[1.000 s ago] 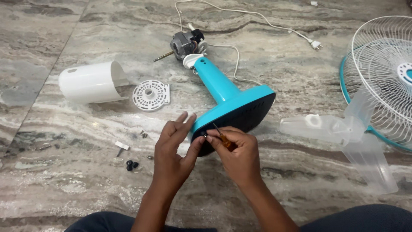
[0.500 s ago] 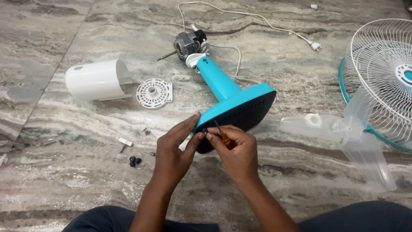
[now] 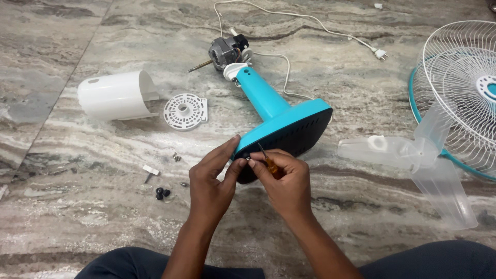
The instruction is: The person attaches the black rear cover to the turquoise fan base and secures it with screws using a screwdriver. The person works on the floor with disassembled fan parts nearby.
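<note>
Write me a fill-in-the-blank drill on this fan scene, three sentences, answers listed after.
1. The right hand holds a small screwdriver with an ____ handle.
2. The left hand rests on the rim of the fan base, whose top and stem are ____ in colour.
3. The white motor cover lies on the marble floor beside a round white ____ plate.

Missing words: orange; blue; vented
</note>
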